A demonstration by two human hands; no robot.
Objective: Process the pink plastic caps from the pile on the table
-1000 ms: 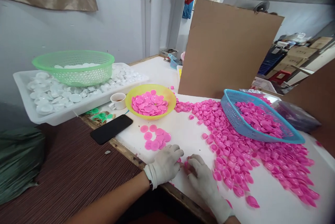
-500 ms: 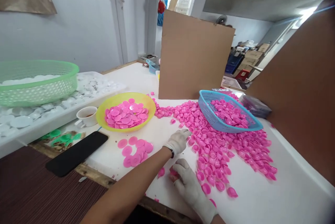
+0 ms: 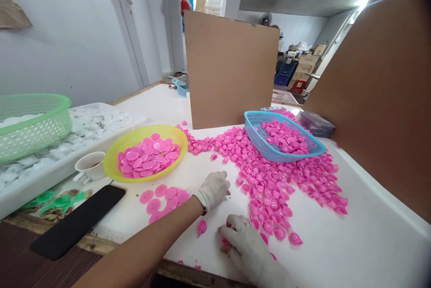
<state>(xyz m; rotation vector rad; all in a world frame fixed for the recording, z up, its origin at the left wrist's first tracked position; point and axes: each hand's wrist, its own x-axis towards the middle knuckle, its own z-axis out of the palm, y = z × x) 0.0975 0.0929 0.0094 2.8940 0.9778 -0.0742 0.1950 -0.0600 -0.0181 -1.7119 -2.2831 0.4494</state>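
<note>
My left hand (image 3: 213, 190), in a white glove, is closed above the white table, left of the heap of small pink plastic cups (image 3: 266, 180). What its fingers hold, if anything, is hidden. Nearer me, my gloved right hand (image 3: 247, 245) curls round a small pink plastic piece (image 3: 225, 240), mostly covered by the fingers. One loose pink cup (image 3: 202, 226) lies between my left forearm and right hand. Flat pink discs (image 3: 172, 196) are spread beyond the left forearm, which covers some of them. More discs fill a yellow bowl (image 3: 109, 162).
A blue basket (image 3: 283, 155) of pink pieces sits on the heap. Cardboard panels (image 3: 232, 68) stand behind and at right. On the left are a black phone (image 3: 79, 220), a white cup (image 3: 88, 168), green pieces (image 3: 62, 201) and a white tray (image 3: 97, 144) bearing a green basket (image 3: 50, 126).
My left hand has drawn back from the heap's edge and its fingers have curled in. The right hand stays low, still round the pink piece. The view has shifted right.
</note>
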